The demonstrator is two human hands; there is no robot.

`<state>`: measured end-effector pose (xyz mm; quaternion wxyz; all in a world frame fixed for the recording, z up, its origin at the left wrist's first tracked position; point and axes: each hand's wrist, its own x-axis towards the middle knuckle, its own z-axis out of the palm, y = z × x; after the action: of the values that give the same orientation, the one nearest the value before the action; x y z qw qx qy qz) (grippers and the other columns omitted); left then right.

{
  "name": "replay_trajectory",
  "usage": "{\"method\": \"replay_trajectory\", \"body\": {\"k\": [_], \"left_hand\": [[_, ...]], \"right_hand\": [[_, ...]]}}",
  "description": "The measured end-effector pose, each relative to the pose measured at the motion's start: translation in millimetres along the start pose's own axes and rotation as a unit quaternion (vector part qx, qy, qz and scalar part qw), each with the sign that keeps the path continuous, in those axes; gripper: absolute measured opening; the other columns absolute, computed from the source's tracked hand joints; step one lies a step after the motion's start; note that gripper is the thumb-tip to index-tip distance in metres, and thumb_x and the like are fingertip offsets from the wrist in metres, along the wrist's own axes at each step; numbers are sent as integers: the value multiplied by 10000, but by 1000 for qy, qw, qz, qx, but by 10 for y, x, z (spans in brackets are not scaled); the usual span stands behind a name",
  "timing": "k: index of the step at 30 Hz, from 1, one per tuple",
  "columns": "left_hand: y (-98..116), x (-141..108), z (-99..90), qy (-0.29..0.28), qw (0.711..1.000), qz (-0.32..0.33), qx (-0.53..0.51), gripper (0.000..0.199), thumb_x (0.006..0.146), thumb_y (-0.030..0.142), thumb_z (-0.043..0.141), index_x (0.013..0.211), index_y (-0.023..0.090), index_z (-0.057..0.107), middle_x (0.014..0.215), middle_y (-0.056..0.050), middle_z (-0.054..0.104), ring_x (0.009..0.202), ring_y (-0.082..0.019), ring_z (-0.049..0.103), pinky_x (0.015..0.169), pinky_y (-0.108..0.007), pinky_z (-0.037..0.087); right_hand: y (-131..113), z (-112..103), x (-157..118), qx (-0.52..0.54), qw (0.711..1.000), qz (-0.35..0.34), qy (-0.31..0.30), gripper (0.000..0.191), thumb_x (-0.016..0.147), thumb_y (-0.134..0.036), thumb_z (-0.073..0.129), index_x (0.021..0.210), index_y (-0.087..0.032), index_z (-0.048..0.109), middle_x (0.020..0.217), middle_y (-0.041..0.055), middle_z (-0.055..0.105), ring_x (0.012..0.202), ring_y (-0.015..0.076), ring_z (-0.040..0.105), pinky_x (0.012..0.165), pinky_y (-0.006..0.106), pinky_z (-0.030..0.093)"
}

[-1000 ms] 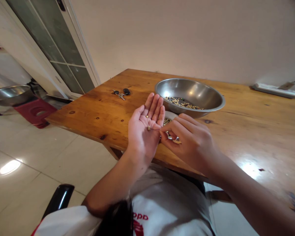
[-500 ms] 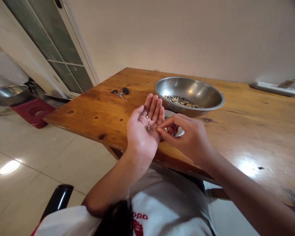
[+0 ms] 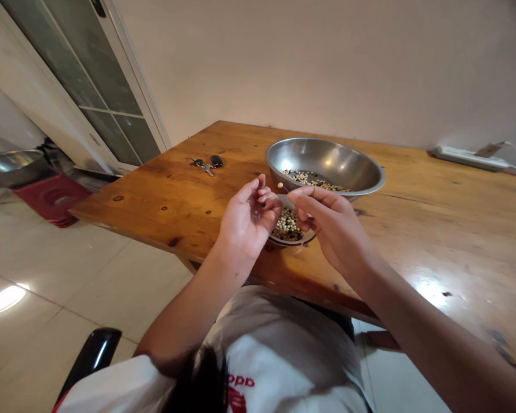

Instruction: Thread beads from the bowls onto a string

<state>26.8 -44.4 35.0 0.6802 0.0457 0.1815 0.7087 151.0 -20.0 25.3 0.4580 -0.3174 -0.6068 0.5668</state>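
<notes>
My right hand (image 3: pixel 324 215) pinches a thin needle (image 3: pixel 286 188) between thumb and fingertips. A small cream bead (image 3: pixel 280 185) is at its far tip, in the gap between my hands. My left hand (image 3: pixel 250 215) is turned palm up with its fingers curled inward; whether a bead lies inside it is hidden. Below and between both hands stands a small white bowl (image 3: pixel 290 243) of cream and darker beads, partly covered by my right hand. Behind it sits a wide steel basin (image 3: pixel 352 158) with cream and dark beads scattered over its bottom.
Keys (image 3: pixel 207 167) with a black fob lie on the wooden table (image 3: pixel 155 189), toward the back left. A white power strip (image 3: pixel 468 158) rests by the wall at right. On the floor at left, a red stool (image 3: pixel 54 198) stands near another metal basin (image 3: pixel 12 166).
My left hand was flat with two cream beads on it; its fingers have curled. The right hand has lifted the needle off the palm, now with a bead at the tip.
</notes>
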Motion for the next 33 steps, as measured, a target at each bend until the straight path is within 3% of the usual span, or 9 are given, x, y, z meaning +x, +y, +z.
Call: {"method": "replay_trajectory", "body": {"k": [4,7,10,13,16,18,22,27,33], "left_hand": [[105,145,13,-70,989,-5,130,262,926,159,406,719,134,565,456,102,189,329,-22,173,298,-128,154],[154,237,-23,-109,947,82,291,238,874,246,519,666,156,590,445,105,145,341,-32,131,309,-151,136],[168,277,-76,-134,858,216,446,182,826,322,598,749,180,683,413,90,270,361,-37,244,362,-172,228],[163,270,-113,-142,783,281,536,162,797,330,637,816,200,733,578,10,616,588,-84,558,585,-191,430],[157,256,-141,-143,754,305,563,145,774,314,660,817,201,740,867,-42,734,833,-145,641,779,-240,467],[160,256,-168,-134,739,313,581,163,763,328,668,830,197,739,863,-45,740,801,-155,646,744,-250,473],[182,275,-230,-132,666,325,658,208,775,369,644,828,191,739,793,-38,734,699,-149,618,638,-249,433],[191,316,-278,-143,655,304,677,229,779,392,630,799,187,730,772,-40,728,676,-145,606,626,-250,424],[176,269,-262,-155,637,299,693,233,797,376,606,815,177,724,808,-49,731,710,-143,623,666,-246,442]], "right_hand": [[-17,-65,101,16,1000,7,-4,243,771,-338,634,618,-184,523,607,-45,408,531,67,376,456,187,330],[-1,-140,157,-8,1000,6,14,230,761,-369,638,659,-188,537,597,-53,402,514,67,366,447,187,328],[27,-185,169,-7,1000,17,22,218,742,-382,660,709,-182,580,562,-62,404,490,62,352,425,183,306],[59,-190,161,-15,1000,15,11,214,742,-378,669,742,-173,605,542,-68,415,467,52,352,411,180,287],[91,-184,165,-55,998,-7,-4,205,765,-372,650,767,-171,612,545,-70,433,451,40,359,408,179,279],[108,-184,172,-95,995,-15,-15,198,771,-364,637,768,-167,610,557,-65,461,445,38,369,402,181,277],[133,-200,175,-186,981,-47,-41,159,763,-321,618,795,-165,625,652,-9,599,535,76,508,425,188,337],[158,-232,173,-266,958,-98,-31,142,772,-303,610,814,-172,644,746,33,676,698,145,623,594,265,479],[190,-246,175,-268,957,-109,-30,186,751,-302,643,885,-174,657,825,38,698,748,151,627,708,296,494]]}}
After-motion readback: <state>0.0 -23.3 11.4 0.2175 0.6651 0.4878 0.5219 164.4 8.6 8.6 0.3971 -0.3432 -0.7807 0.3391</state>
